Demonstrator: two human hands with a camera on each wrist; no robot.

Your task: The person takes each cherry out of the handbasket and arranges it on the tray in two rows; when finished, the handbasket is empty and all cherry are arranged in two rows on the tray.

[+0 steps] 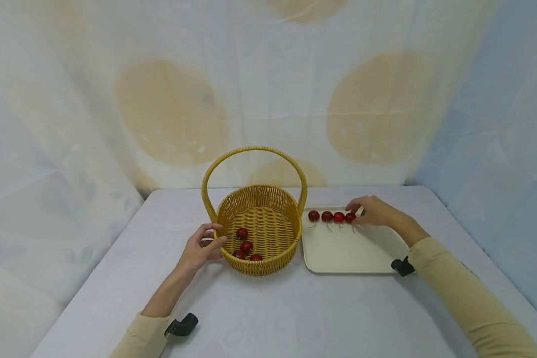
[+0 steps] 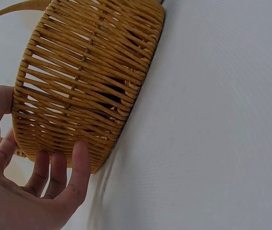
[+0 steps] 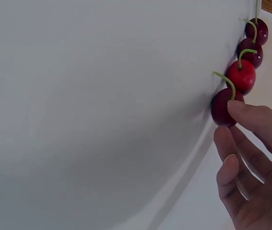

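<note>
A round yellow wicker basket (image 1: pixel 255 268) with a tall arched handle stands on the table. My left hand (image 1: pixel 201 248) holds its left side, thumb at the rim and fingers spread along the woven outer wall (image 2: pixel 83 72). Several dark red cherries (image 1: pixel 246 246) lie inside, toward the near left. To the right is a cream tray (image 1: pixel 349 253), with several stemmed cherries in a row along its far edge. My right hand (image 1: pixel 373 211) pinches the rightmost cherry (image 3: pixel 222 108) at the row's end, thumb against its side. Beside it sits a brighter red cherry (image 3: pixel 242 76).
The tray's left edge lies close beside the basket. A white cloth covers the table (image 1: pixel 268 318). Patterned curtains (image 1: pixel 268 89) hang behind it and at both sides. A black wrist mount (image 1: pixel 402 266) on the right arm overlaps the tray's near right corner.
</note>
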